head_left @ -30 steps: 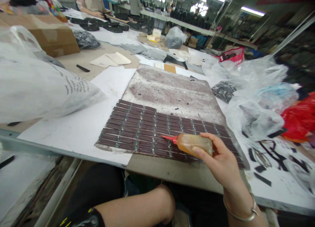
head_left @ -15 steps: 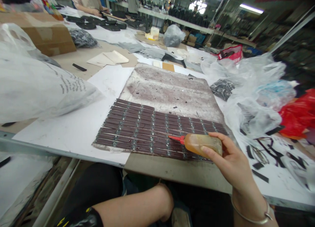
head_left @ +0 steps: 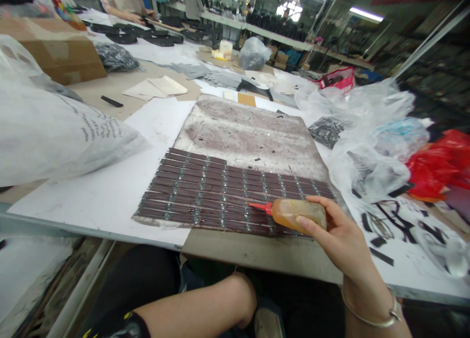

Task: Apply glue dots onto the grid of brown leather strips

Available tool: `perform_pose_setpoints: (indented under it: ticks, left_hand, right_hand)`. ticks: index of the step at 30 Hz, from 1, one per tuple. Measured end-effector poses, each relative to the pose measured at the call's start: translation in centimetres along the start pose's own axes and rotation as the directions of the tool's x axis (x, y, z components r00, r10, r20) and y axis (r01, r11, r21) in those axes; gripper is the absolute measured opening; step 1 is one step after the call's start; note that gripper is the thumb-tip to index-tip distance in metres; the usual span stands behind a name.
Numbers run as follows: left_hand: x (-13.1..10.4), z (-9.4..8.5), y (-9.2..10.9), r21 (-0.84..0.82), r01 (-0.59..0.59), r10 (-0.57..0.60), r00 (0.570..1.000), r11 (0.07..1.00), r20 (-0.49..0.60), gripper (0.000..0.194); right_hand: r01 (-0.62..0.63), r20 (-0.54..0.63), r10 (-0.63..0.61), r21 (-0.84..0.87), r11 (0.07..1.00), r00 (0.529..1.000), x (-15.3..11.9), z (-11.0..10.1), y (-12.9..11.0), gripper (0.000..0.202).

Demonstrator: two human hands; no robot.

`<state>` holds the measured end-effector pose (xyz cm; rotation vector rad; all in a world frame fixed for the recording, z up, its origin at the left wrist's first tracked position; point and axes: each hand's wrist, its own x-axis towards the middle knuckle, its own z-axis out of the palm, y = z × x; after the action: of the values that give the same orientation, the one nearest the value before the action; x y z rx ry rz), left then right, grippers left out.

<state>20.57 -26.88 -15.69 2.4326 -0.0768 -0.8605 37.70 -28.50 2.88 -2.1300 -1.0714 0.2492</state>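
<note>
My right hand (head_left: 336, 230) is wrapped round a squeeze bottle of amber liquid, probably glue (head_left: 293, 214). The bottle lies nearly level, its red nozzle (head_left: 260, 207) pointing left, just over or touching dark brown strips (head_left: 213, 186). These strips sit in close rows, with small shiny pieces in lines across them. Under them is a worn board (head_left: 253, 127), whose bare far part is smeared white and dotted with dark scraps. My left hand (head_left: 244, 299) is low by my lap, bent down at the wrist; its fingers are hidden.
A white plastic bag (head_left: 66, 137) stands at left before a cardboard box (head_left: 58, 49). Clear bags (head_left: 370, 162), a red bag (head_left: 440, 162) and black strips (head_left: 382, 256) lie at right. Across the table a person (head_left: 125, 5) works among dark pieces.
The whole view has shifted slightly, moving the scene a little to the left. My right hand keeps its grip on the bottle, with the nozzle over nearly the same spot.
</note>
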Motion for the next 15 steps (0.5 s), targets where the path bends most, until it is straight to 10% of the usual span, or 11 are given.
perform_pose_setpoints:
  ticks: [15]
  left_hand:
    - [-2.0,-2.4,0.7,0.158,-0.007,-0.05,0.933,0.987,0.357,0.049]
  right_hand:
    - [-0.078,-0.001,0.078,0.015,0.997,0.997,0.0,-2.1,1.3,0.053]
